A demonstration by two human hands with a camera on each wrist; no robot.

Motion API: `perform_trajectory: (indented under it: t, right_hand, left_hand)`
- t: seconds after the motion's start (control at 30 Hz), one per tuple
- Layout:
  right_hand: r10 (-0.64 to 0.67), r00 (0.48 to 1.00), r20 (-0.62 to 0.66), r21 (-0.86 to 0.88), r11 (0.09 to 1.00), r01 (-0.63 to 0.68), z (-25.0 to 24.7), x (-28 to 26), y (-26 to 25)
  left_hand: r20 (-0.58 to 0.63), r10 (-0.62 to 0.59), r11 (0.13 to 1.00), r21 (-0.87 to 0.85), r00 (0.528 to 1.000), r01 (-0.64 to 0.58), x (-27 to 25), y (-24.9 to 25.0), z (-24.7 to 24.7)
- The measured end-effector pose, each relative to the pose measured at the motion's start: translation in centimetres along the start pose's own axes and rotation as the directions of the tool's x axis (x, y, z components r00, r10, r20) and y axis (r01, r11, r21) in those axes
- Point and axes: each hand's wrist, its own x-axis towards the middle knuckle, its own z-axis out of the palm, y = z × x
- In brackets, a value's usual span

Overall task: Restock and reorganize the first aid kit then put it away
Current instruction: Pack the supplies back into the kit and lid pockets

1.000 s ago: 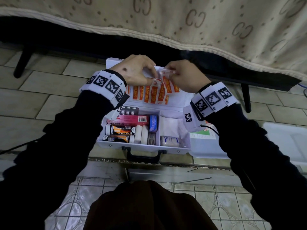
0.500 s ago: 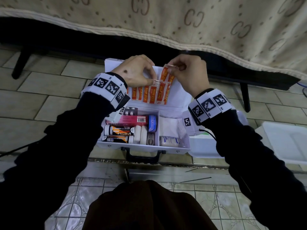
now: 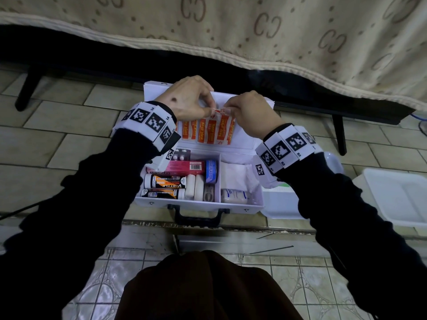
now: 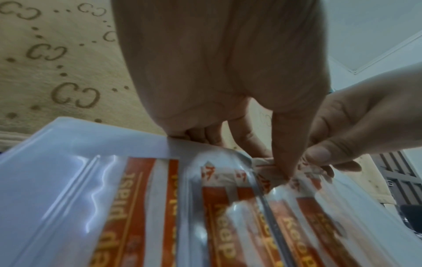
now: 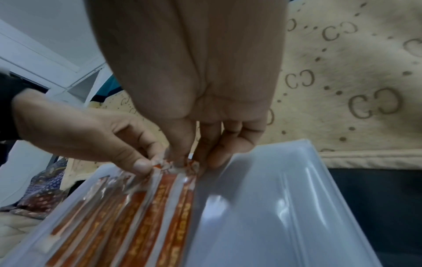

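The white first aid kit (image 3: pixel 198 205) lies open on the tiled floor, its lid (image 3: pixel 245 139) leaning back toward the bed. A row of orange plaster strips (image 3: pixel 210 132) lies against the inside of the lid under clear film. My left hand (image 3: pixel 211 109) and right hand (image 3: pixel 227 110) meet at the strips' top ends, each pinching them between thumb and fingers. In the left wrist view my left hand (image 4: pixel 285 173) pinches a crumpled white strip end, with the strips (image 4: pixel 219 216) below. In the right wrist view my right hand (image 5: pixel 182 160) pinches the strips (image 5: pixel 160 207).
The kit's tray holds a pink box (image 3: pixel 182 168), a blue plaster roll (image 3: pixel 210 174), orange tubes (image 3: pixel 165 181), white rolls (image 3: pixel 195 189) and a small white bottle (image 3: pixel 234 196). A white tray (image 3: pixel 397 197) lies on the floor at right. A bed with a beige blanket (image 3: pixel 277 31) overhangs behind.
Half a second ago my right hand held a few strips lifted off the lid. It has come back down and the strips lie in the row again. My left hand barely moved.
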Motion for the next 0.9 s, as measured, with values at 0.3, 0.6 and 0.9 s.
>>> perform_trajectory:
  t: [0.3, 0.6, 0.9]
  right_hand:
    - [0.023, 0.969, -0.247, 0.185, 0.983, 0.024, 1.1, -0.2, -0.1]
    - [-0.037, 0.989, -0.142, -0.108, 0.994, 0.022, 0.4, -0.7, -0.5]
    - [0.125, 0.883, -0.452, 0.277, 0.961, 0.006, -1.0, -2.8, 3.0]
  left_hand:
    - [0.002, 0.011, 1.0, 0.001, 1.0, -0.011, -0.1, -0.2, 0.0]
    - [-0.03, 0.026, 1.0, 0.005, 0.999, -0.026, 0.1, -0.1, 0.2]
    - [-0.08, 0.067, 0.997, 0.027, 0.995, -0.065, 0.3, -0.1, 0.9]
